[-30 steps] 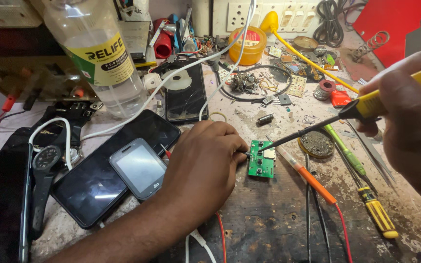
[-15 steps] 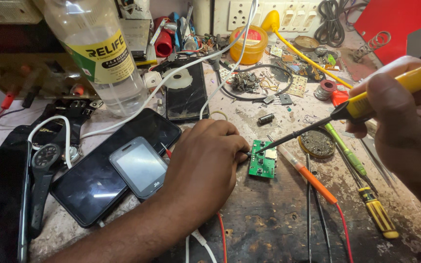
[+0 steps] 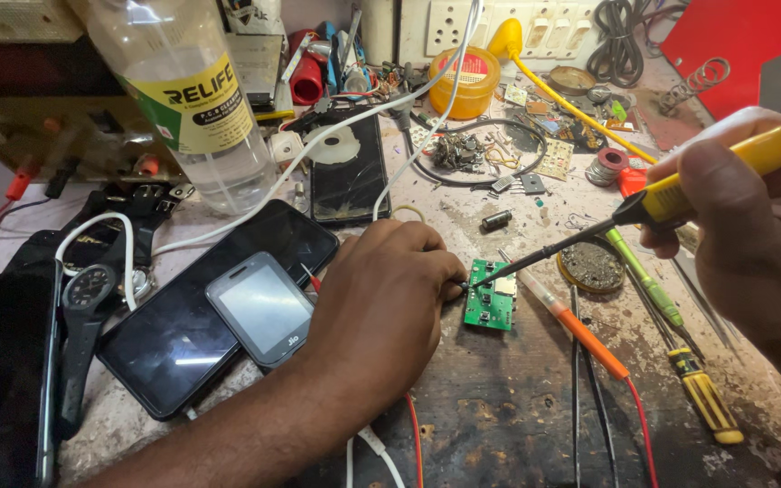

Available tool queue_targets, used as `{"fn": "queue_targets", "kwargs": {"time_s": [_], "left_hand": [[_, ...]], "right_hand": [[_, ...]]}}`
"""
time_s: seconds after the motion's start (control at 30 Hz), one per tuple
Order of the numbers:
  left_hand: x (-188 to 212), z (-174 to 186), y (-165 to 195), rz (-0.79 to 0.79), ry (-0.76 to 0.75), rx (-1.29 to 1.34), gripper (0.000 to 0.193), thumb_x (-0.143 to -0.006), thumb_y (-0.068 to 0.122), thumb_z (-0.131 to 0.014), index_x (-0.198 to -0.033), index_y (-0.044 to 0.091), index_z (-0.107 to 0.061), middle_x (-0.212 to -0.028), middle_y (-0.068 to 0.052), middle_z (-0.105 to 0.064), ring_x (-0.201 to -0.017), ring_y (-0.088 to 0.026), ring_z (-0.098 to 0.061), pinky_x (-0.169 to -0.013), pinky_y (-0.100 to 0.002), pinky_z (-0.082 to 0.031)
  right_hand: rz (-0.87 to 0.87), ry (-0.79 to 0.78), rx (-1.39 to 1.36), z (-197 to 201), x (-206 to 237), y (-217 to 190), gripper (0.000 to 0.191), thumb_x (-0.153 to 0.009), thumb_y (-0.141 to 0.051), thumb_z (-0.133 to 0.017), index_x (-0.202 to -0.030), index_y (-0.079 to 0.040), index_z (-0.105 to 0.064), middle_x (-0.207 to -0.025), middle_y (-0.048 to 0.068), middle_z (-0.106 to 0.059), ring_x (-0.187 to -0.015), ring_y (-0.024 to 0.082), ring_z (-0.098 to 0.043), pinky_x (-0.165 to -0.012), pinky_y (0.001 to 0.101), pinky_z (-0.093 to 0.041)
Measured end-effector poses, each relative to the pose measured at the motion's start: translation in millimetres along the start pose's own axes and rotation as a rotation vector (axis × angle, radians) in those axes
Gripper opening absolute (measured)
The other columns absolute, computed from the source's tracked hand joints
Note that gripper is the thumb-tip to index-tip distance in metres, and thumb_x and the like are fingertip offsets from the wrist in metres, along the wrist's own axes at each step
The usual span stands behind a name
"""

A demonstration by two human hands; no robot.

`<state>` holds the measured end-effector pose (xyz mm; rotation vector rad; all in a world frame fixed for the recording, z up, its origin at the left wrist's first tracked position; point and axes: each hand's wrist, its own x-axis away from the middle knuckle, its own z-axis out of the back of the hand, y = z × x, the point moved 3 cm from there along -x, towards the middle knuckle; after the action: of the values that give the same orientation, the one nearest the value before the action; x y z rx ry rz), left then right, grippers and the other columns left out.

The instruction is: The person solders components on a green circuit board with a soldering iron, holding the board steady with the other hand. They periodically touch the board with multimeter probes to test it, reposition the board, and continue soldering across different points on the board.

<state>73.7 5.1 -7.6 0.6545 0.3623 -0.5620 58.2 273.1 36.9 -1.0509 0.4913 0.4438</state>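
The right hand (image 3: 752, 226) grips a yellow-handled soldering iron (image 3: 680, 194), its tip on the small green circuit board (image 3: 489, 296) that the left hand's (image 3: 390, 298) curled fingertips pin beside it.

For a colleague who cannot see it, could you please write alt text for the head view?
A right hand touches a yellow soldering iron to a small green circuit board, steadied by the left hand, on a cluttered workbench.

A clear plastic bottle (image 3: 193, 108) stands at the back of the scarred bench (image 3: 517, 407). A small grey phone (image 3: 262, 307) lies on a black one (image 3: 214, 307); beside them, seemingly, a wristwatch (image 3: 89, 291).
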Motion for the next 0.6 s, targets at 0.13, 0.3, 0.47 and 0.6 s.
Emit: {"fn": "queue_targets", "kwargs": {"time_s": [0.13, 0.3, 0.47, 0.6], "left_hand": [[0, 0, 0, -0.005, 0.001, -0.01, 0.014, -0.083, 0.011, -0.069, -0.092, 0.011, -0.081, -0.103, -0.006, -0.072, -0.104, -0.027, -0.062, -0.089, -0.045, -0.045], [0, 0, 0, 0.001, -0.004, -0.017, 0.014, -0.083, 0.013, -0.07, -0.092, 0.011, -0.081, -0.102, -0.006, -0.072, -0.104, -0.028, -0.062, -0.088, -0.045, -0.045], [2, 1, 1, -0.013, 0.011, -0.027, 0.015, -0.081, 0.011, -0.07, -0.092, 0.012, -0.081, -0.102, -0.006, -0.072, -0.104, -0.028, -0.062, -0.088, -0.045, -0.046], [4, 3, 0, -0.014, 0.01, -0.027, 0.015, -0.082, 0.011, -0.07, -0.092, 0.011, -0.081, -0.101, -0.007, -0.072, -0.103, -0.028, -0.062, -0.088, -0.045, -0.046]], "right_hand": [[0.002, -0.009, 0.022, 0, -1, -3, 0.037, -0.113, -0.033, -0.05, -0.108, 0.003, -0.057, -0.077, 0.017, -0.065, -0.066, 0.02, -0.066, -0.059, 0.0335, -0.054], [-0.055, 0.031, 0.025, -5, -3, -8, 0.033, -0.113, -0.028, -0.05, -0.103, 0.003, -0.057, -0.079, 0.015, -0.064, -0.061, 0.018, -0.062, -0.056, 0.033, -0.051], [-0.109, 0.058, 0.074, -9, -6, -13, 0.029, -0.111, -0.023, -0.051, -0.097, 0.002, -0.059, -0.077, 0.011, -0.062, -0.059, 0.015, -0.059, -0.053, 0.0308, -0.049], [-0.136, 0.064, 0.083, -13, -8, -18, 0.026, -0.11, -0.021, -0.053, -0.098, 0.002, -0.059, -0.077, 0.01, -0.062, -0.058, 0.014, -0.059, -0.053, 0.0297, -0.049]]}}
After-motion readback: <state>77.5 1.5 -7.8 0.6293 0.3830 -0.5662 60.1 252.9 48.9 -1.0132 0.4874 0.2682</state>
